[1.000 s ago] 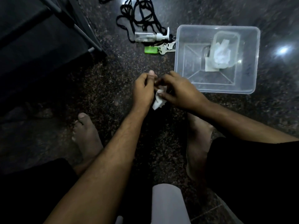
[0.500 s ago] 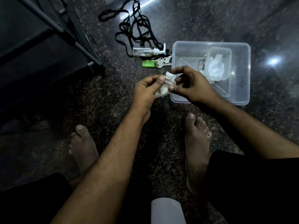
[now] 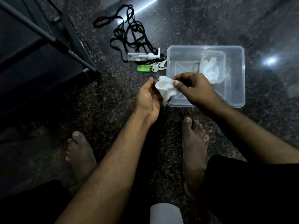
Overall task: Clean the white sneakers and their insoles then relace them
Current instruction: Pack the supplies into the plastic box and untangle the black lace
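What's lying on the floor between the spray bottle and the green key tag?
In the head view, only bare dark floor separates the spray bottle from the green key tag; the keys lie just right of that gap.

laces (image 3: 129,32) behind bottle (image 3: 139,57); keys (image 3: 156,67) left of tub (image 3: 239,94).

A crumpled white wipe (image 3: 165,88) is pinched between both hands at the near-left corner of a clear tub (image 3: 239,78), black laces (image 3: 129,33) tangled on the floor beyond.
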Motion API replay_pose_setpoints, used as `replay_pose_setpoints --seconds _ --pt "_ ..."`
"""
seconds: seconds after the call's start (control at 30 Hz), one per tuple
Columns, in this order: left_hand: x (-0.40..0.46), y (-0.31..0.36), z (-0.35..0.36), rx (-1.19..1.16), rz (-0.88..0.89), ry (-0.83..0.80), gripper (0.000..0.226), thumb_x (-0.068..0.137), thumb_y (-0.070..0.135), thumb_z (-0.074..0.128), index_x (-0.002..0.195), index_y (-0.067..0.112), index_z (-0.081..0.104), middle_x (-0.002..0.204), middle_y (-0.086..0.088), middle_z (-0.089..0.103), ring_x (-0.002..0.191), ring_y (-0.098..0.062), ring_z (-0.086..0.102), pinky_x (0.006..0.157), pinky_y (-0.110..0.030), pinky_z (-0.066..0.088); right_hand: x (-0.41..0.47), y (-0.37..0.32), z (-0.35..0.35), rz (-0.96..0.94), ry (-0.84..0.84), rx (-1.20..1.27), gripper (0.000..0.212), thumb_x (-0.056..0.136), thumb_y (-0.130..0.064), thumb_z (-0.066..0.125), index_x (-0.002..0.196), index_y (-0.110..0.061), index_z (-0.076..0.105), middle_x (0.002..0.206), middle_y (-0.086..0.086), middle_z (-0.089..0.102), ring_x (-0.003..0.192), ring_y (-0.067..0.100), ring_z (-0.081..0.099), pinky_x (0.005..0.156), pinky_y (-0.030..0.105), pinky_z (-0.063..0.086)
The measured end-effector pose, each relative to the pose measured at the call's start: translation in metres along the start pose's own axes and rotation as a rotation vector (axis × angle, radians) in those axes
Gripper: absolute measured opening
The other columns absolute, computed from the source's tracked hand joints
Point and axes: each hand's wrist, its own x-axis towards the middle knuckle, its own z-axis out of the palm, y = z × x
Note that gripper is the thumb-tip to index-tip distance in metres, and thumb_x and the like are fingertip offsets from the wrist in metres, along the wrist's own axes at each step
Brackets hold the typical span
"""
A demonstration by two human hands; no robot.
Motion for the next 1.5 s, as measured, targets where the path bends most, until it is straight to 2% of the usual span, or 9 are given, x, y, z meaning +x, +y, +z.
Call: replay_pose_setpoints --seconds 0.1,0.27,0.43,0.63,0.83,1.03,1.13,1.3,1.5 --pt "-0.006 -0.005 0.003 0.320 0.067 -0.024 0.053 0.094 0.055 0.057 0.112 0.006 0.060 0.104 -0.017 0.072 0.085 -0.026 0.068 0.066 -0.033 0.051 0.001 0.002 0.001 -0.033 0.079 -0.178 0.010 0.096 -0.029 0.061 0.097 -0.024 0.070 0.088 -0.009 0.069 0.082 0.004 0.064 0.073 0.022 0.048" --pt "-0.003 -0.009 0.002 0.598 0.257 -0.027 0.031 0.085 -0.002 0.067 0.115 0.006 0.065 0.105 -0.013 0.074 0.090 -0.022 0.069 0.079 -0.038 0.055 -0.002 -0.004 -0.001 -0.059 0.104 -0.117 0.011 0.098 -0.026 0.053 0.097 -0.020 0.062 0.086 -0.003 0.067 0.080 0.016 0.063 0.073 0.032 0.051" --pt "-0.008 -0.001 0.005 0.458 0.219 -0.002 0.019 0.090 -0.001 0.055 0.090 0.010 0.071 0.076 -0.003 0.072 0.070 -0.017 0.066 0.065 -0.028 0.049 0.000 -0.006 -0.002 -0.005 0.084 0.160 0.007 0.103 -0.017 0.049 0.107 -0.017 0.054 0.080 0.000 0.062 0.067 0.014 0.062 0.065 0.037 0.054" --pt "-0.009 0.003 0.011 0.074 0.094 0.004 0.015 0.094 0.010 0.052 0.089 0.011 0.066 0.086 -0.008 0.069 0.077 -0.019 0.064 0.070 -0.033 0.051 0.001 -0.004 -0.005 0.031 0.083 0.019 0.017 0.100 -0.013 0.048 0.116 -0.021 0.051 0.082 0.000 0.064 0.067 0.012 0.065 0.061 0.030 0.051" --pt "-0.010 0.003 0.010 0.363 0.212 0.055 0.020 0.091 0.009 0.050 0.078 0.013 0.064 0.071 -0.001 0.065 0.060 -0.014 0.059 0.054 -0.024 0.044 -0.008 -0.011 -0.009 -0.250 0.124 -0.266 0.044 0.090 -0.008 0.044 0.132 -0.015 0.052 0.124 0.001 0.054 0.109 0.009 0.053 0.091 0.020 0.044" --pt "-0.006 -0.004 0.030 0.432 0.253 -0.055 0.015 0.092 0.011 0.057 0.086 0.008 0.070 0.075 -0.007 0.067 0.064 -0.015 0.062 0.058 -0.024 0.049 0.007 -0.006 -0.015 -0.276 0.100 -0.377 0.020 0.096 -0.033 0.062 0.097 -0.014 0.068 0.084 -0.003 0.064 0.077 0.009 0.057 0.064 0.018 0.036" --pt "0.001 -0.009 0.048 0.490 0.307 -0.058 0.009 0.095 0.003 0.061 0.104 0.002 0.065 0.086 -0.013 0.072 0.069 -0.018 0.067 0.054 -0.025 0.053 0.007 0.003 -0.033 -0.122 0.220 -0.221 0.017 0.095 -0.034 0.063 0.102 -0.019 0.066 0.085 -0.011 0.066 0.075 -0.001 0.060 0.064 0.013 0.043" --pt "0.023 -0.024 0.085 0.679 0.437 0.016 0.020 0.086 0.002 0.074 0.099 0.008 0.060 0.079 -0.010 0.069 0.060 -0.015 0.066 0.048 -0.028 0.053 0.004 0.023 -0.070 -0.050 0.417 -0.229 0.023 0.097 -0.025 0.058 0.119 -0.021 0.052 0.084 -0.009 0.062 0.074 0.001 0.061 0.066 0.023 0.050" --pt "0.059 -0.028 0.128 0.852 0.606 0.075 0.026 0.083 0.010 0.077 0.098 0.019 0.058 0.079 0.003 0.066 0.073 -0.014 0.067 0.073 -0.039 0.060 0.025 0.042 -0.105 -0.086 0.511 -0.398 0.017 0.088 -0.004 0.051 0.099 -0.015 0.056 0.093 -0.002 0.060 0.080 0.013 0.059 0.071 0.027 0.049"
